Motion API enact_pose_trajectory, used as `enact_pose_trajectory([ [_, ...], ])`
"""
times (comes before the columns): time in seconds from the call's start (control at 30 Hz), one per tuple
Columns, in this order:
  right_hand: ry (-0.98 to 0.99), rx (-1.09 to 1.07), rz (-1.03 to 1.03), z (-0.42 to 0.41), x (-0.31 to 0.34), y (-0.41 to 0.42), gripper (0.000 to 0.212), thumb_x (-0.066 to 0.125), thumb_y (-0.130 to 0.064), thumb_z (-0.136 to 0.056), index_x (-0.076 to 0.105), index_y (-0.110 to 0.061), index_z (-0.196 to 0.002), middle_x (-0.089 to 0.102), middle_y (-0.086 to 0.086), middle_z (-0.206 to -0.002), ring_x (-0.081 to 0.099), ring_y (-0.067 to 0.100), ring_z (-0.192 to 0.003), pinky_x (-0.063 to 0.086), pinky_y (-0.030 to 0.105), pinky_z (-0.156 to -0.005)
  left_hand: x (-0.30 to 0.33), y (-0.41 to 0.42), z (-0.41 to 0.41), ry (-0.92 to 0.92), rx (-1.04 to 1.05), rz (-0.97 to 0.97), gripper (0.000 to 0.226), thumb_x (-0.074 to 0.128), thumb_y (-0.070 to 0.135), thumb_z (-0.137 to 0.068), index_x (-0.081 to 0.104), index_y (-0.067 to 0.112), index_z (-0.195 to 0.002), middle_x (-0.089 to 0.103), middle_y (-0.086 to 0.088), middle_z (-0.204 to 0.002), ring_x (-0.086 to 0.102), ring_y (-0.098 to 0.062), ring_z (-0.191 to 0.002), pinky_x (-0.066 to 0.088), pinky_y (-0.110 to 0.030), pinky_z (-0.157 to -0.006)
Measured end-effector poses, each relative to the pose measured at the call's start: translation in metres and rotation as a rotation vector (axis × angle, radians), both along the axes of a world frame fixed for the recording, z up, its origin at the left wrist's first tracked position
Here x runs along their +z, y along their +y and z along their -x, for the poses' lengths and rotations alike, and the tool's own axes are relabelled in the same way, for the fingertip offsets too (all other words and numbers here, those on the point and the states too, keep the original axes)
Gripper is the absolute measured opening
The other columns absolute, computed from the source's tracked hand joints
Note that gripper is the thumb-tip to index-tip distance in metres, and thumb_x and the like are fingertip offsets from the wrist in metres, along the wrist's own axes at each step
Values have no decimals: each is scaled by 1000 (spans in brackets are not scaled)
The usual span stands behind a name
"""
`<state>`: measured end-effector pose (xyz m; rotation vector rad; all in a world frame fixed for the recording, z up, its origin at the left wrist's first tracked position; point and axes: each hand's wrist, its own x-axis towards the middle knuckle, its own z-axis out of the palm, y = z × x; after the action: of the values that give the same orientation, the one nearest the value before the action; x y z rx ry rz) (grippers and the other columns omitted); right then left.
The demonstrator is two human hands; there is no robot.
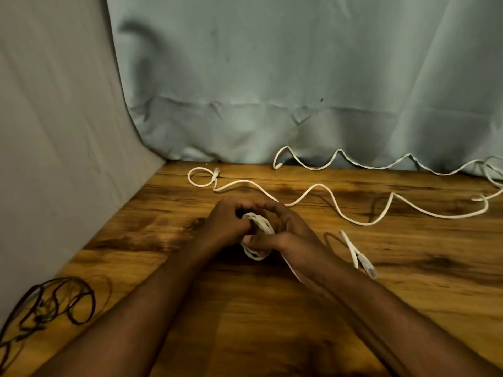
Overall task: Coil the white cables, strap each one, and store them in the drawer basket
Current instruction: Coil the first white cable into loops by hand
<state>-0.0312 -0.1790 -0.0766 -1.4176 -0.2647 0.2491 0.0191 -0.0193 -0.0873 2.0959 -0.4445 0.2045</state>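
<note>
A small white cable coil (258, 229) sits between both hands over the middle of the wooden table (408, 281). My left hand (227, 223) grips the coil from the left, fingers curled round it. My right hand (288, 232) holds it from the right, thumb across the loops. The coil's loose end with its clear plug (366, 263) lies just right of my right wrist. A second white cable (326, 191) snakes uncoiled across the table behind my hands. A third white cable (381, 165) lies along the back edge by the cloth.
A tangle of thin dark cords (54, 306) lies at the table's left front edge. A pale green cloth (272, 77) hangs behind the table and a grey cloth (54, 131) covers the left side. No drawer basket or straps are in view.
</note>
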Motion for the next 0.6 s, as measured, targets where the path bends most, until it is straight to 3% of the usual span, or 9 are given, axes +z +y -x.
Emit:
enact_pose_trajectory([
  [0.1,-25,-21,16,-2,0,6,50,75,4,-81,72,-31,-117,76,-1,-116,72,17,-106,57,30,-79,0,-1,1,-36,14,51,45,67,3,-65,78,39,-90,77,15,-90,72,-4,-91,54,-26,-79],
  [0.2,12,-75,-2,-2,0,8,26,64,-8,-99,70,-26,-117,76,5,-97,70,9,-77,51,25,-64,-5,-2,1,17,31,122,39,65,7,-67,81,28,-96,78,10,-95,73,-8,-93,59,-31,-81],
  [0.27,10,-113,8,-2,-2,4,19,59,-13,-104,63,-24,-118,68,2,-79,62,0,-53,47,18,-51,-7,-5,2,55,38,116,29,63,12,-66,81,20,-87,78,0,-88,75,-21,-86,61,-48,-76],
  [0.3,-9,-133,18,-3,-3,0,18,60,-14,-103,61,-25,-118,66,0,-79,60,-2,-51,46,17,-49,-7,-6,4,71,14,123,21,65,11,-68,80,13,-83,78,-7,-83,75,-27,-81,60,-52,-73],
  [0.37,-44,-148,-1,-7,-3,-9,20,61,-11,-102,60,-23,-118,69,0,-80,62,-1,-53,46,16,-47,-5,-9,6,109,-64,201,10,70,1,-79,78,7,-81,76,-12,-80,74,-29,-77,61,-45,-68],
  [0.43,-49,-112,-59,-11,0,-19,22,59,-7,-101,57,-19,-120,71,-3,-73,61,1,-52,44,16,-46,-1,-11,9,166,-145,294,17,69,-6,-82,77,10,-84,76,-12,-83,73,-24,-78,57,-30,-65],
  [0.6,-52,45,-75,-18,1,-31,26,58,-13,-98,53,-17,-123,70,1,-68,62,8,-54,46,20,-49,2,-5,13,436,-447,504,29,58,-7,-71,62,-13,-99,65,-19,-83,65,-31,-86,55,-35,-81],
])
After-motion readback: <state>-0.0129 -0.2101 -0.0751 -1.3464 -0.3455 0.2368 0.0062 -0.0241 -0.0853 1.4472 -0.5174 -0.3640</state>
